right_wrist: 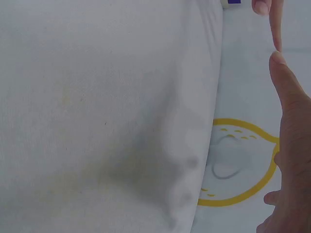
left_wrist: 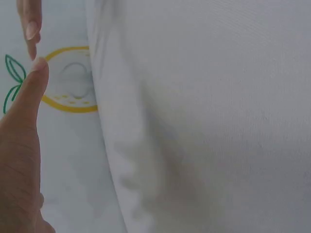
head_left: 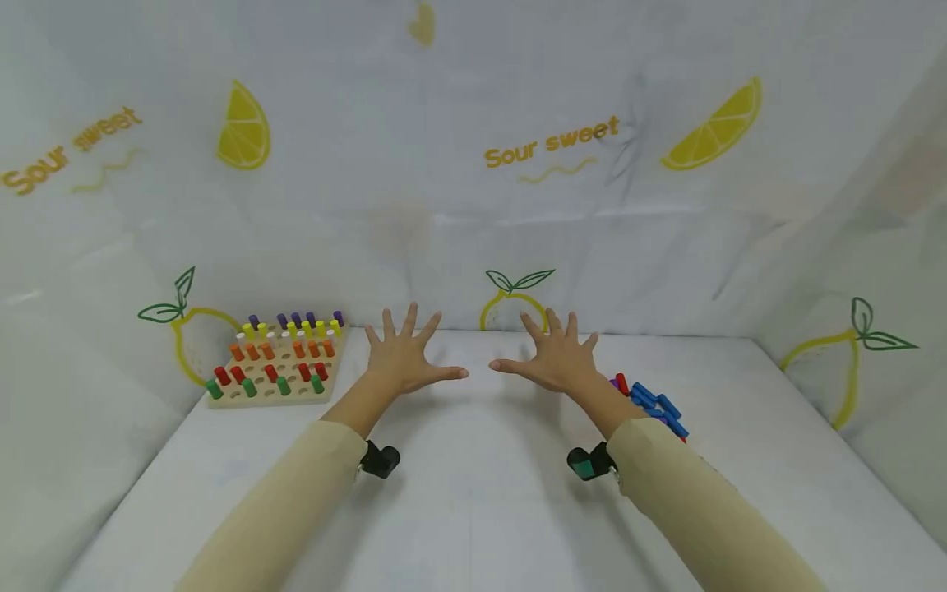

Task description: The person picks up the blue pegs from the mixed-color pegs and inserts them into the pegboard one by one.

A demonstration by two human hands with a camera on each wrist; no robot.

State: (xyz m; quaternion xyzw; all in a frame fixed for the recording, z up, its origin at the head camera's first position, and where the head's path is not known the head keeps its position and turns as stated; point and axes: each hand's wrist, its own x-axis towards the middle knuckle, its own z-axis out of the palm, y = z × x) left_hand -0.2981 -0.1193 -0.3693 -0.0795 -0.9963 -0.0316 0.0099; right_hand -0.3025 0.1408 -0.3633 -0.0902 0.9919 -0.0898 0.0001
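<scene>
Board (head_left: 268, 400) holds standing pegs (head_left: 284, 386) in rows, for order, I judge; right of it, I see left hand (head_left: 399, 362), then right hand (head_left: 556, 360), both splayed, gripping nothing; farthest right, loose pegs (head_left: 644, 395).

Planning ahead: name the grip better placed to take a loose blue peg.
Probably the right grip: it is open and nearer the blue pegs beside its forearm; the left grip is nearer the pegboard.
</scene>
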